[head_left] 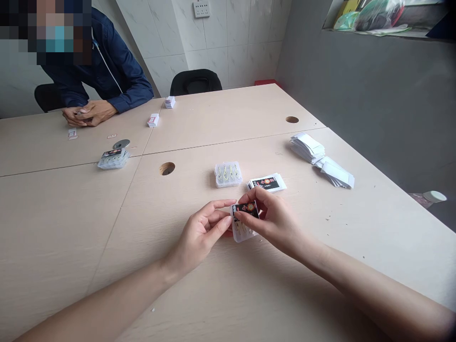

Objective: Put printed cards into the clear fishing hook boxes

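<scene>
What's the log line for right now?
left hand: holding clear case | right hand: holding case, thumb on black label | label stack: just beyond hands

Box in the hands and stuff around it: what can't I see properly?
All in the head view:
- Box: right side, behind the right hand.
- Label: small print too tiny, partly under a thumb.
- Left hand: some fingers, behind the box.
- Bottle: lower part, behind the table.
- Person: face, blurred out.

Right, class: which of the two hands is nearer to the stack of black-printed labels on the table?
The right hand. It is just on the near side of the labels, its fingers close to them. The left hand is farther off, nearer the wearer and to their left.
</scene>
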Available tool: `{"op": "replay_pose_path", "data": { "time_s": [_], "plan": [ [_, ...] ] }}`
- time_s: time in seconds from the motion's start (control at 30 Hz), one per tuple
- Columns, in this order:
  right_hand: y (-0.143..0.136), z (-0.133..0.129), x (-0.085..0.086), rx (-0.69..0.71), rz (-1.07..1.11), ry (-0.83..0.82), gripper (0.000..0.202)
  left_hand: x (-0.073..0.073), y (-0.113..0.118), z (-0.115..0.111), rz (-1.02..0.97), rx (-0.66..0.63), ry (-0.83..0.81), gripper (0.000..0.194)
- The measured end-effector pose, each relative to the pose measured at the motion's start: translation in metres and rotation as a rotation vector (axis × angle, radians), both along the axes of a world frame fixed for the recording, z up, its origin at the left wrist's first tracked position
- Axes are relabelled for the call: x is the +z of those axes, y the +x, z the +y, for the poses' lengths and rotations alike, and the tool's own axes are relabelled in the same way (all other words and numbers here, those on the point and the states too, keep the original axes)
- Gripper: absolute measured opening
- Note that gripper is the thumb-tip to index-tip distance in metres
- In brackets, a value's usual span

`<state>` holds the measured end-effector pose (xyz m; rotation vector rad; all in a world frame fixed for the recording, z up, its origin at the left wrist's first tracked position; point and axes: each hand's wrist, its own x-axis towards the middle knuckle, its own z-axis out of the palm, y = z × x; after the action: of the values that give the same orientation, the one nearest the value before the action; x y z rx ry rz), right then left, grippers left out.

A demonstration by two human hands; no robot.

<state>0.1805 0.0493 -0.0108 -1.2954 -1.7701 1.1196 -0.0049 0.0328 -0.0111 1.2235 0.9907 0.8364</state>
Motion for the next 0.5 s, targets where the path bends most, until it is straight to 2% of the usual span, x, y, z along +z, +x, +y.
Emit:
{"op": "replay_pose_path", "data": {
  "time_s": [0.5],
  "plan": [
    [-0.0022, -0.0043, 0.0079, 0.0, -0.01, 0.023, 0.007, 0.0007, 0.0013, -0.0012, 0.019, 0.028, -0.019, 0.031]
  ]
}}
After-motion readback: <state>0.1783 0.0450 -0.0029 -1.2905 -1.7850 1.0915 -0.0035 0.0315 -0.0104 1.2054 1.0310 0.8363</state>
